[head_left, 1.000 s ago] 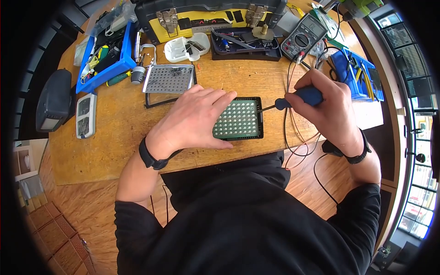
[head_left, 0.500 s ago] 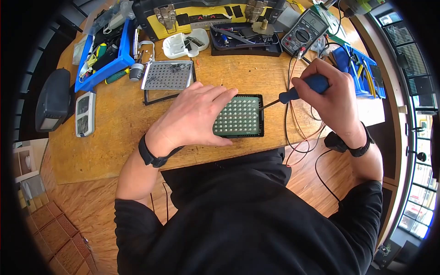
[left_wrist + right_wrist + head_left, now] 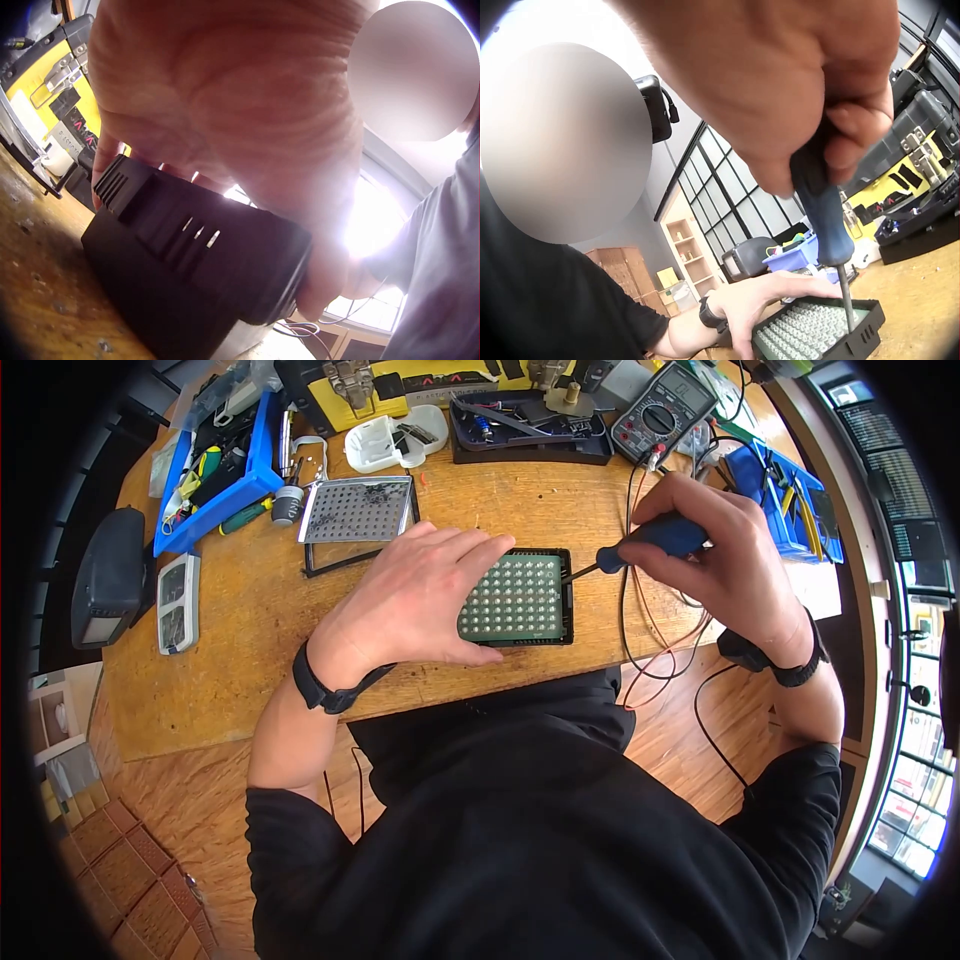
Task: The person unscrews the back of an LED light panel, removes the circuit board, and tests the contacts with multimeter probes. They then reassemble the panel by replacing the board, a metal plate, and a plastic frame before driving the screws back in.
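In the head view a black plastic housing [image 3: 569, 622] with a green LED board [image 3: 515, 600] in it lies on the wooden table. My left hand [image 3: 405, 595] covers its left part, fingers at the far side and thumb at the near side, gripping it. Slots in the housing's side wall [image 3: 187, 240] show in the left wrist view. My right hand [image 3: 720, 555] grips a screwdriver [image 3: 608, 559] by its blue handle. The blade [image 3: 846, 300] slants down to the right end of the board, its tip right beside the housing's end wall.
Behind lie a perforated grey panel [image 3: 355, 510], a white case [image 3: 370, 445], a dark tray of parts [image 3: 540, 455] and a yellow-and-black toolbox [image 3: 420, 395]. A multimeter [image 3: 660, 418] stands back right, its leads looping near my right hand. Blue bins [image 3: 240, 485] hold tools at both sides.
The head view has shifted slightly, so the table appears higher. My right hand rose a little with the screwdriver, then lowered again, its tip staying at the board's right end. The left grip is unchanged.
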A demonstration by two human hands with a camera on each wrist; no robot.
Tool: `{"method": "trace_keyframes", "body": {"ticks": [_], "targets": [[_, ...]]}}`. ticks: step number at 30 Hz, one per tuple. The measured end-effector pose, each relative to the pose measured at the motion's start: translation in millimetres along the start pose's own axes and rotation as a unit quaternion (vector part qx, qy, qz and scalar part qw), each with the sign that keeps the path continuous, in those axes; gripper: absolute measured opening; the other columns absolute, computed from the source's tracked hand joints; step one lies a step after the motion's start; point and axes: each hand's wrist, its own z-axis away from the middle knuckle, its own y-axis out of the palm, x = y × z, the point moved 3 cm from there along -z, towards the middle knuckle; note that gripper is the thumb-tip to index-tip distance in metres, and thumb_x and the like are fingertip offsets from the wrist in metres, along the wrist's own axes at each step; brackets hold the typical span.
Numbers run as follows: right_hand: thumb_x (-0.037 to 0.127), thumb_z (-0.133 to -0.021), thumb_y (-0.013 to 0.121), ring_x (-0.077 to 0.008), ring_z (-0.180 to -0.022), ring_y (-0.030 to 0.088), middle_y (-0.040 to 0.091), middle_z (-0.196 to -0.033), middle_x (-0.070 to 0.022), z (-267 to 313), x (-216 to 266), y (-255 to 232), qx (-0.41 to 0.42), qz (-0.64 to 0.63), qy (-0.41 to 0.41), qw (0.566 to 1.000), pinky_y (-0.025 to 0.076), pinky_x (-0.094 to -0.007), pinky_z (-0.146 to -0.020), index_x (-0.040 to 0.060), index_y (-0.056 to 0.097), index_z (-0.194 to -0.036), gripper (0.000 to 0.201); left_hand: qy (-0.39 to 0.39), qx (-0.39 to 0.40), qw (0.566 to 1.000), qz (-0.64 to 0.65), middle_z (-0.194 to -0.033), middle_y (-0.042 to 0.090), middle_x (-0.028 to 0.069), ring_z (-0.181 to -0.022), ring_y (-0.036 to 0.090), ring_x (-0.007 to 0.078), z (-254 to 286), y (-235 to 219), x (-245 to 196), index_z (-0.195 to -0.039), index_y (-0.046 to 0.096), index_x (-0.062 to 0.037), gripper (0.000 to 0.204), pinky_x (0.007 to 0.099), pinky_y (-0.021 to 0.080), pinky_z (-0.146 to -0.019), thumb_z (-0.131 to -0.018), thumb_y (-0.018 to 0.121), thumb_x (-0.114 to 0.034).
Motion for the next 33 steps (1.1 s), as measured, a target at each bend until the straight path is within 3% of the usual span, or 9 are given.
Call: {"method": "trace_keyframes", "body": {"ticks": [5,7,15,19,21,25,26,28,33], "targets": [[0.017,-0.095,0.087,-0.0256,-0.065,0.072,0.072,-0.08,-0.0106,-4,8,-3,0.027,-0.001,-0.108,0.994,0.052,-0.0349,-0.059,0.0032,0.067,-0.107,0.027,-0.002,0.004,1.0,0.005,-0.141,0.068,0.0159,-0.129,0.064,0.035,0,0,0,-0.155,0.056,-0.0057,0.108,0.0453,0.045,-0.116,-0.063,0.099,-0.042],[0.017,-0.097,0.086,-0.0219,-0.066,0.071,0.071,-0.078,-0.0086,0,2,-6,0.053,-0.045,0.025,0.997,0.051,-0.0329,-0.059,0.0034,0.068,-0.107,0.025,0.001,0.004,1.0,0.011,-0.141,0.068,0.0161,-0.128,0.064,0.0351,1,0,0,-0.154,0.057,-0.0055,0.108,0.0453,0.045,-0.115,-0.062,0.099,-0.042],[0.022,-0.103,0.082,-0.0031,-0.073,0.058,0.067,-0.079,0.0003,8,-30,-5,0.027,-0.097,0.168,0.981,0.044,-0.0239,-0.063,0.0033,0.07,-0.108,0.022,0.001,0.011,1.0,0.021,-0.141,0.069,0.0177,-0.127,0.066,0.0361,0,1,2,-0.151,0.06,-0.0032,0.107,0.046,0.047,-0.114,-0.06,0.099,-0.043],[0.021,-0.102,0.083,-0.004,-0.073,0.063,0.069,-0.08,-0.0004,12,-37,-3,0.015,-0.085,0.171,0.981,0.047,-0.025,-0.063,0.0034,0.071,-0.107,0.022,0.001,0.007,1.0,0.023,-0.141,0.069,0.0177,-0.128,0.065,0.0366,-1,1,3,-0.151,0.06,-0.003,0.107,0.0462,0.046,-0.115,-0.059,0.099,-0.043],[0.019,-0.098,0.085,-0.0107,-0.073,0.07,0.072,-0.081,-0.0034,11,-28,-6,-0.004,-0.04,0.081,0.996,0.052,-0.0277,-0.064,0.0035,0.071,-0.105,0.022,-0.001,0.011,1.0,0.025,-0.141,0.069,0.0174,-0.128,0.065,0.0366,-2,0,1,-0.152,0.06,-0.0035,0.107,0.0462,0.046,-0.115,-0.06,0.099,-0.042],[0.015,-0.089,0.092,-0.0256,-0.073,0.074,0.072,-0.083,-0.0088,11,-2,-12,0.007,0.026,0.033,0.999,0.056,-0.0331,-0.064,0.0036,0.071,-0.099,0.026,-0.008,0.009,1.0,0.015,-0.141,0.068,0.0162,-0.129,0.063,0.0364,-1,2,0,-0.154,0.058,-0.0058,0.107,0.0461,0.046,-0.115,-0.062,0.099,-0.041],[0.015,-0.089,0.092,-0.0256,-0.073,0.074,0.072,-0.083,-0.0088,9,-1,-11,0.008,0.026,0.034,0.999,0.056,-0.0331,-0.064,0.0036,0.071,-0.099,0.026,-0.005,0.004,1.0,0.01,-0.141,0.068,0.0159,-0.129,0.063,0.0364,-1,2,0,-0.155,0.057,-0.0064,0.106,0.0461,0.046,-0.115,-0.063,0.099,-0.041],[0.015,-0.085,0.095,-0.0243,-0.075,0.074,0.072,-0.084,-0.0079,4,11,-12,0.026,0.056,-0.097,0.993,0.056,-0.0337,-0.064,0.0044,0.071,-0.099,0.03,-0.004,0.006,1.0,0.011,-0.141,0.068,0.016,-0.129,0.063,0.0366,-1,3,0,-0.155,0.057,-0.0062,0.106,0.0462,0.046,-0.115,-0.063,0.099,-0.041],[0.01,-0.076,0.096,-0.0199,-0.073,0.068,0.07,-0.083,-0.0091,-5,20,-37,-0.038,0.053,-0.101,0.993,0.051,-0.0309,-0.066,-0.0017,0.071,-0.094,0.033,0.004,0.007,1.0,0.012,-0.142,0.068,0.0165,-0.13,0.064,0.0367,-1,3,0,-0.154,0.057,-0.0053,0.105,0.0468,0.047,-0.115,-0.065,0.098,-0.041]]}}
